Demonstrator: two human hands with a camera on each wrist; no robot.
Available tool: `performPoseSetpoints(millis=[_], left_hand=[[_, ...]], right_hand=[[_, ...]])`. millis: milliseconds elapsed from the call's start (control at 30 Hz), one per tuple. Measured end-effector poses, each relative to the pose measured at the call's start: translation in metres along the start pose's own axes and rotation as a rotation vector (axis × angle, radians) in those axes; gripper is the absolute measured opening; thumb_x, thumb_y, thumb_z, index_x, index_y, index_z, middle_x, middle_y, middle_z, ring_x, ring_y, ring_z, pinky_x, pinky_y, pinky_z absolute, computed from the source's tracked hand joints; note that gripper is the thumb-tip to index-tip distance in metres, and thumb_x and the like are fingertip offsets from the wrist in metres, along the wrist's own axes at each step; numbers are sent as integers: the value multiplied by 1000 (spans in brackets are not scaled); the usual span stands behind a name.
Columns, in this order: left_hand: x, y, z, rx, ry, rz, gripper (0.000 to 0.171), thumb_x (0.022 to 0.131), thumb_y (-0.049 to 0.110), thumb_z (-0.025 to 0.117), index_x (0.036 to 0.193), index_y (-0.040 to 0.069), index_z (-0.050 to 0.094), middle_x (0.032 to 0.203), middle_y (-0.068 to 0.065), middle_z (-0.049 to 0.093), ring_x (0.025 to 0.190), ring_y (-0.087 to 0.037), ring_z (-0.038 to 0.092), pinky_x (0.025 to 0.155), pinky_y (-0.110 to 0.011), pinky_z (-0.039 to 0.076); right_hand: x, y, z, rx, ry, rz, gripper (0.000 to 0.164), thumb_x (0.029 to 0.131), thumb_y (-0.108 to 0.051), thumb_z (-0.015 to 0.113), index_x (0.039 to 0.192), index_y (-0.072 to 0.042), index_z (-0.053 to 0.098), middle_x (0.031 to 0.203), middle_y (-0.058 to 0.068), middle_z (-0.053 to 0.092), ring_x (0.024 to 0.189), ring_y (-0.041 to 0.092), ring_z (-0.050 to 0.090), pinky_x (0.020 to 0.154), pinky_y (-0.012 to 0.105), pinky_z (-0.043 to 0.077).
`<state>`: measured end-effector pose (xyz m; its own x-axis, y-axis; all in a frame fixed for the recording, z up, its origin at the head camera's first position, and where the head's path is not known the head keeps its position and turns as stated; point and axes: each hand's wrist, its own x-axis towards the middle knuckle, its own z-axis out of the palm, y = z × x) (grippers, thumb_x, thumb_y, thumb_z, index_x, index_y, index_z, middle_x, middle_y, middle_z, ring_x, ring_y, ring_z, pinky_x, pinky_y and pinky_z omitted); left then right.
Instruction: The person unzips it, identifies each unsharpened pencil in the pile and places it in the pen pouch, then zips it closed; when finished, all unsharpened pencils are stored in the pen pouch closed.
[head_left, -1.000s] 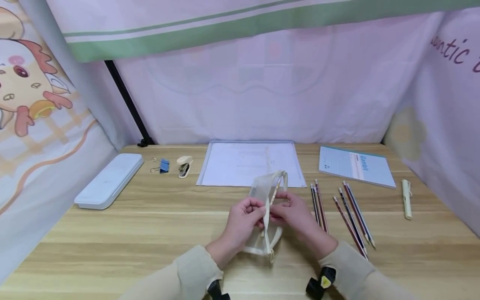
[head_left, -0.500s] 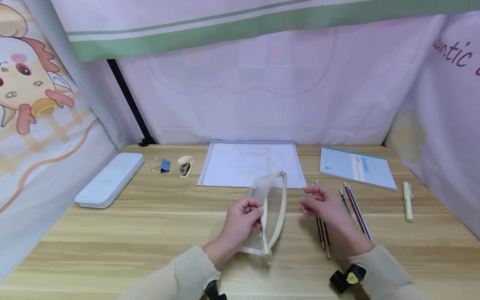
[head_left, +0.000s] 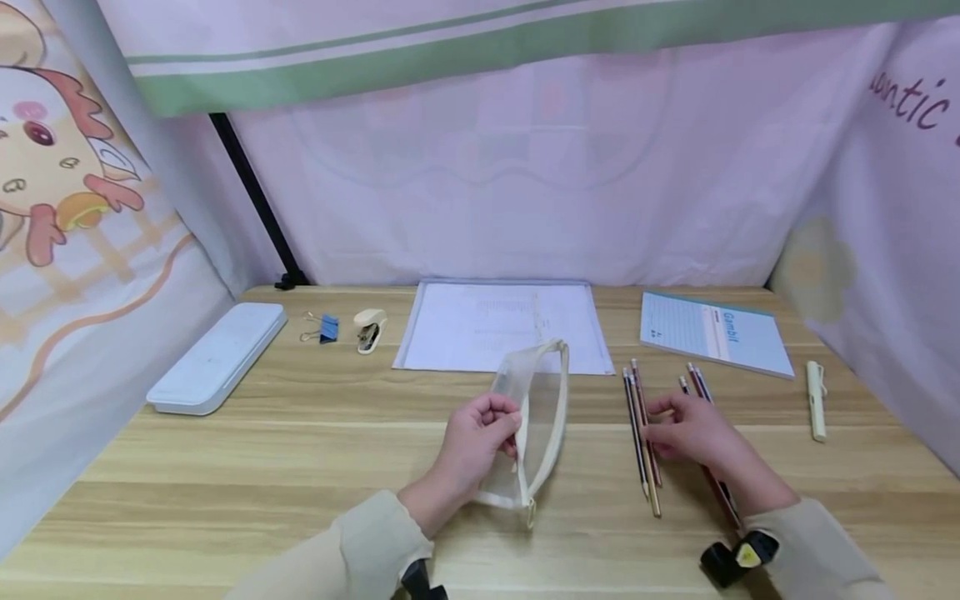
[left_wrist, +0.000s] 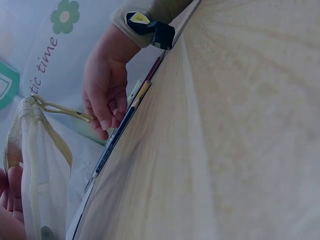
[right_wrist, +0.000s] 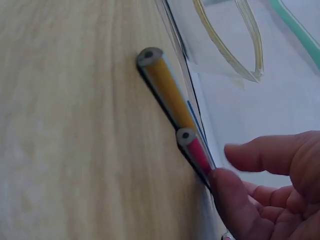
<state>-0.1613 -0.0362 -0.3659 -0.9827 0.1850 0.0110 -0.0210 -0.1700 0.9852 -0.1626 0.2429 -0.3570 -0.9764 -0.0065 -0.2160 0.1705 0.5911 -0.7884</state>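
Low in the middle of the frame, your left hand [head_left: 480, 429] pinches the mesh pouch [head_left: 546, 417], its mouth gaping; a little farther, right of centre, your right hand [head_left: 693, 429] holds thumb and finger narrowly parted at the pencils [head_left: 650, 475]. You're probably picking one up; the next move calls for closing on it cleanly

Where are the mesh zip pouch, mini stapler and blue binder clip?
Mesh zip pouch [head_left: 543, 418]: head view, on the mesh between its zipper edges.
Mini stapler [head_left: 370, 318]: head view, on its cream top.
Blue binder clip [head_left: 328, 329]: head view, on its blue body.
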Motion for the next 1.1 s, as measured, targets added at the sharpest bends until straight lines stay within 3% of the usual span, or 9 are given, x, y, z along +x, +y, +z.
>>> performPoseSetpoints(millis=[333, 633, 767, 933, 1100], left_hand=[[1, 0, 0, 12, 1, 8, 15, 84, -4, 58, 95, -14, 54, 69, 0, 56, 56, -8, 51, 50, -17, 46], [1, -1, -1, 11, 1, 9, 15, 84, -4, 58, 94, -14, 54, 68, 0, 56, 56, -8, 51, 50, -17, 46], [0, -1, 0, 14, 0, 2, 9, 84, -5, 58, 91, -10, 56, 68, 0, 57, 56, -9, 52, 50, -17, 47], [-2, -2, 2, 16, -7, -3, 11, 85, -4, 58, 92, -11, 55, 69, -1, 56, 56, -9, 52, 51, -17, 47], [-2, -3, 4, 2, -12, -7, 15, 84, -4, 59, 94, -13, 54, 68, -1, 57, 55, -8, 52, 50, -17, 47]], right_hand=[[6, -3, -1, -161, -36, 52, 42, 81, -6, 62, 118, 6, 48, 79, 12, 56, 63, 17, 57, 56, 30, 55], [7, -7, -2, -281, -76, 68, 52, 78, -9, 64, 125, 6, 45, 99, 21, 54, 63, 17, 58, 55, 30, 54], [7, -4, -2, -227, -63, 73, 54, 78, -8, 62, 126, 7, 44, 98, 20, 54, 64, 18, 57, 56, 30, 54], [6, -2, -1, -53, -28, 54, 59, 79, -6, 59, 131, 9, 36, 82, 14, 56, 63, 17, 58, 58, 32, 55], [3, -11, 7, 132, -6, -2, 59, 83, -5, 58, 135, 8, 32, 91, 17, 62, 70, 16, 62, 64, 32, 57]])
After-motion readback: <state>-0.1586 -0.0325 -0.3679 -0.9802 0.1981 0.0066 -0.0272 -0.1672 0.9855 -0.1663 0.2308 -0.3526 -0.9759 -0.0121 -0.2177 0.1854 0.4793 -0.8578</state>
